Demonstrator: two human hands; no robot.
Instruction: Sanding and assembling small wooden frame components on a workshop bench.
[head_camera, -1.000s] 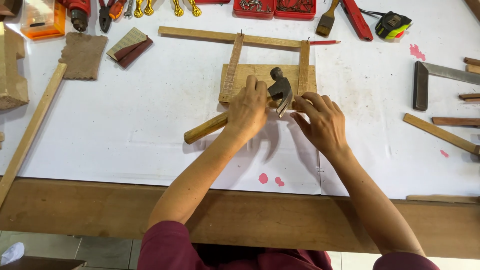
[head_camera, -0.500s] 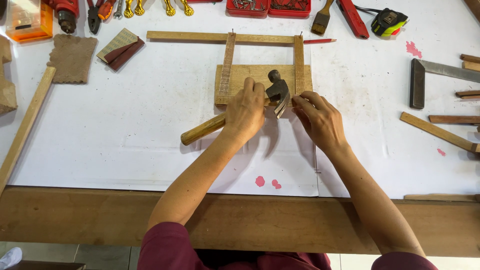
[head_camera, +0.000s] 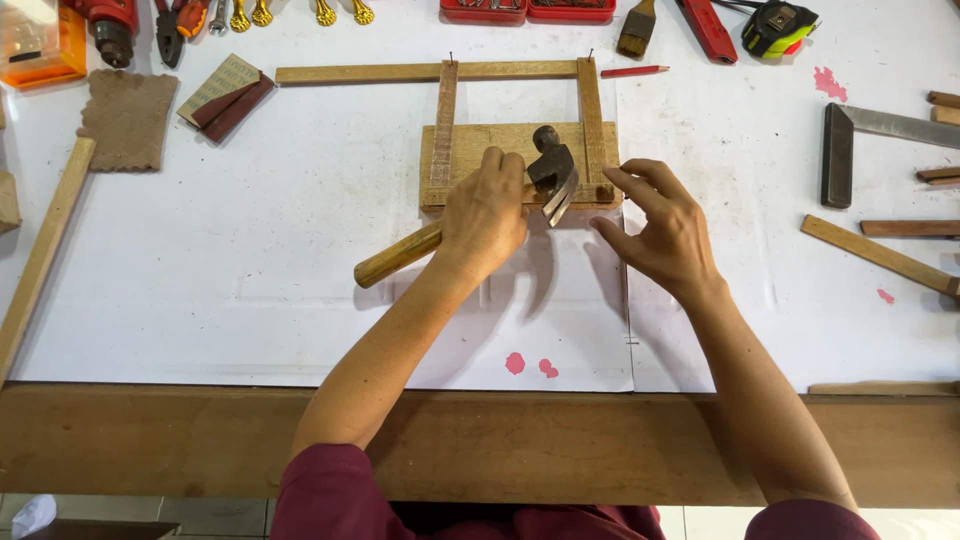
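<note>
Hammer (head_camera: 545, 172): left hand (head_camera: 487, 212) clamped high on its handler, head over wood frame (head_camera: 590, 120).
Right hand (head_camera: 660, 225): fingers apart, holding nothing, just beside the strike spot.
Risk: a glancing blow could catch those fingers.

Bright, even daylight, no harsh glare. White table sheet (head_camera: 250, 280) near blown out but still textured. Soft shadows falling toward the viewer under left hand (head_camera: 487, 212) and right hand (head_camera: 660, 232), darkest below the hammer (head_camera: 460, 215). Sharp focus across centre. Slight wide-angle bending at edges. No motion blur worth noting.
</note>
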